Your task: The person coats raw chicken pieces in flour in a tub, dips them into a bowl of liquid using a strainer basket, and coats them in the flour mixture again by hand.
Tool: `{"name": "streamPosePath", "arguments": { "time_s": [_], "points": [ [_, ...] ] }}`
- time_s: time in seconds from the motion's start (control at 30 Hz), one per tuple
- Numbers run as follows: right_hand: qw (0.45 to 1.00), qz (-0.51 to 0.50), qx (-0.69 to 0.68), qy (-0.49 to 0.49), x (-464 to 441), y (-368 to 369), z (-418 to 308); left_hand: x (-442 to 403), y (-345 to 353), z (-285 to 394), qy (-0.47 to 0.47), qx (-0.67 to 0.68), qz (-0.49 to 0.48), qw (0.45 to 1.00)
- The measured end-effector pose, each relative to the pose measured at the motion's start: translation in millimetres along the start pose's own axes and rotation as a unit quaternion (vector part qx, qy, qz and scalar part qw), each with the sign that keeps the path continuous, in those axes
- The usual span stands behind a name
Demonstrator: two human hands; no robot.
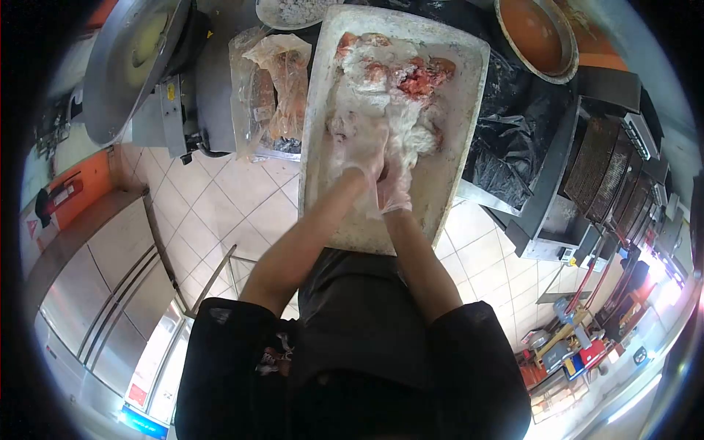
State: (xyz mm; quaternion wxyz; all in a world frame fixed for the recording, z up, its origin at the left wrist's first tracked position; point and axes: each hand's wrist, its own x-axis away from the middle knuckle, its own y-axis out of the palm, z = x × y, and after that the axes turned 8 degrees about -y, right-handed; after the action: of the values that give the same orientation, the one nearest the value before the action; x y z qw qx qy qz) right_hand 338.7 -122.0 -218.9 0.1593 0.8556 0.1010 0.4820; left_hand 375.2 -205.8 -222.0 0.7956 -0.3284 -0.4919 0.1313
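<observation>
A large white tub [315, 169] holds pale flour and pieces of raw meat [422, 78], some red and some coated white. Both my hands wear thin clear gloves dusted with flour. Near the middle of the tub, my left hand [365, 150] lies over the floury pieces, its fingers blurred into the white. Close beside it on the right, my right hand [396, 172] reaches into the flour, and its fingertips are hard to tell from the coated meat. What either hand holds, if anything, cannot be made out.
Left of the tub lies a clear plastic bag [275, 88]. A large metal pan [136, 66] is at the upper left, and a bowl of orange-brown liquid [534, 37] at the upper right. Black plastic [506, 154] covers the right side. Grill racks [601, 161] stand farther right.
</observation>
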Motion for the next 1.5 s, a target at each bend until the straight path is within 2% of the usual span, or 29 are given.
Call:
{"name": "streamPosePath", "arguments": {
  "time_s": [0.03, 0.1, 0.13, 0.2, 0.23, 0.27, 0.33, 0.37, 0.43, 0.47, 0.5, 0.57, 0.67, 0.7, 0.73, 0.8, 0.83, 0.93, 1.0, 1.07, 1.13, 1.17, 1.2, 1.23, 1.27, 1.3, 1.37, 1.43, 1.5],
  "points": [
    [0.998, -0.023, -0.06, 0.027, -1.7, 6.7, -11.5, -9.2, -6.2, 0.7, -0.027, 0.289, -0.008, 0.957],
    [0.99, -0.044, -0.121, 0.055, 22.8, 37.0, -46.3, -25.8, -19.4, 0.7, -0.055, 0.553, -0.017, 0.831],
    [0.933, -0.13, 0.21, -0.26, 49.2, 69.1, -77.3, -38.0, -29.0, -2.9, -0.029, 0.545, 0.0, 0.838],
    [0.674, -0.182, 0.497, -0.515, 56.2, 75.4, -97.1, -53.6, -43.6, -14.4, 0.019, 0.527, 0.024, 0.85],
    [0.717, -0.194, 0.488, -0.457, 36.7, 64.2, -99.3, -57.3, -52.7, -17.7, 0.044, 0.516, 0.037, 0.855],
    [0.757, -0.204, 0.477, -0.397, 23.3, 48.9, -94.0, -53.2, -61.9, -12.7, 0.046, 0.353, 0.042, 0.934],
    [0.717, -0.207, 0.374, -0.551, 11.3, 3.3, -60.0, -44.6, -80.7, -2.4, 0.07, -0.028, 0.077, 0.994],
    [0.785, -0.156, 0.391, -0.455, 12.3, -14.9, -47.5, -62.5, -32.7, -10.8, -0.009, -0.112, 0.254, 0.961],
    [0.84, -0.103, 0.401, -0.35, 27.7, -22.8, -36.1, -34.3, -38.1, -8.6, -0.027, 0.063, 0.343, 0.937],
    [0.727, -0.097, 0.644, -0.217, 43.8, -15.6, -24.9, -31.5, -34.1, -10.9, -0.026, 0.06, 0.339, 0.938],
    [0.549, -0.084, 0.83, -0.061, 53.7, -11.0, -16.2, -29.2, -28.7, -11.8, -0.058, 0.058, 0.229, 0.97],
    [0.398, -0.319, 0.86, -0.002, 11.3, -55.8, 29.5, -21.7, -22.2, -8.9, -0.088, 0.058, 0.115, 0.988],
    [0.56, -0.251, 0.788, -0.046, -8.8, -53.0, 46.8, -8.1, -22.6, -6.0, -0.045, -0.012, 0.054, 0.997],
    [0.628, -0.205, 0.747, -0.076, -12.2, -45.9, 44.5, -50.6, 52.5, -30.8, -0.097, -0.163, 0.242, 0.951],
    [0.682, -0.168, 0.703, -0.112, -14.6, -38.3, 41.6, -49.0, 37.4, -28.5, -0.097, -0.164, 0.244, 0.951],
    [0.734, -0.118, 0.638, -0.201, -18.6, -19.8, 30.8, -41.7, -10.8, -20.5, 0.049, -0.209, -0.05, 0.975],
    [0.737, -0.103, 0.621, -0.247, -18.7, -11.1, 23.1, -44.3, -8.2, -28.5, 0.05, -0.212, -0.048, 0.975],
    [0.679, -0.079, 0.621, -0.384, -9.3, 10.3, -5.4, -58.6, -2.6, -40.7, 0.105, -0.118, 0.198, 0.967],
    [0.607, -0.066, 0.644, -0.461, -2.7, 17.4, -23.2, -67.0, -15.1, -34.7, 0.032, 0.226, 0.167, 0.959],
    [0.567, -0.061, 0.66, -0.488, -10.8, 11.7, -31.0, -90.6, -8.1, -36.6, -0.007, 0.392, 0.147, 0.908],
    [0.368, 0.034, 0.813, -0.45, -25.6, -0.8, -28.6, -123.0, 20.1, -43.5, 0.024, 0.394, 0.174, 0.902],
    [0.503, 0.02, 0.715, -0.486, -9.0, 28.3, -55.8, -121.5, 17.2, -37.6, 0.034, 0.396, 0.184, 0.899],
    [0.5, 0.018, 0.715, -0.488, -22.4, 19.4, -55.5, -119.7, 15.8, -29.3, -0.056, 0.607, 0.089, 0.788],
    [0.365, 0.022, 0.759, -0.538, -47.5, 5.1, -53.5, -116.5, 9.8, -22.0, -0.139, 0.774, -0.013, 0.617],
    [0.221, 0.026, 0.786, -0.577, -67.5, 0.3, -55.9, -128.1, 16.4, -25.4, -0.137, 0.777, -0.01, 0.614],
    [0.218, 0.023, 0.784, -0.581, -79.0, 8.8, -64.1, -149.5, 29.2, -32.7, -0.047, 0.578, 0.089, 0.81],
    [0.202, -0.047, 0.776, -0.596, -93.9, 34.9, -84.3, -142.1, -0.8, -20.4, 0.012, 0.345, 0.106, 0.932],
    [0.187, -0.115, 0.765, -0.605, -101.0, 65.8, -105.0, -143.2, -25.1, -10.6, 0.048, 0.166, 0.184, 0.968],
    [0.17, -0.183, 0.75, -0.613, -105.5, 91.8, -119.3, -129.9, -56.1, 7.7, 0.038, 0.187, 0.167, 0.967]
  ]
}}
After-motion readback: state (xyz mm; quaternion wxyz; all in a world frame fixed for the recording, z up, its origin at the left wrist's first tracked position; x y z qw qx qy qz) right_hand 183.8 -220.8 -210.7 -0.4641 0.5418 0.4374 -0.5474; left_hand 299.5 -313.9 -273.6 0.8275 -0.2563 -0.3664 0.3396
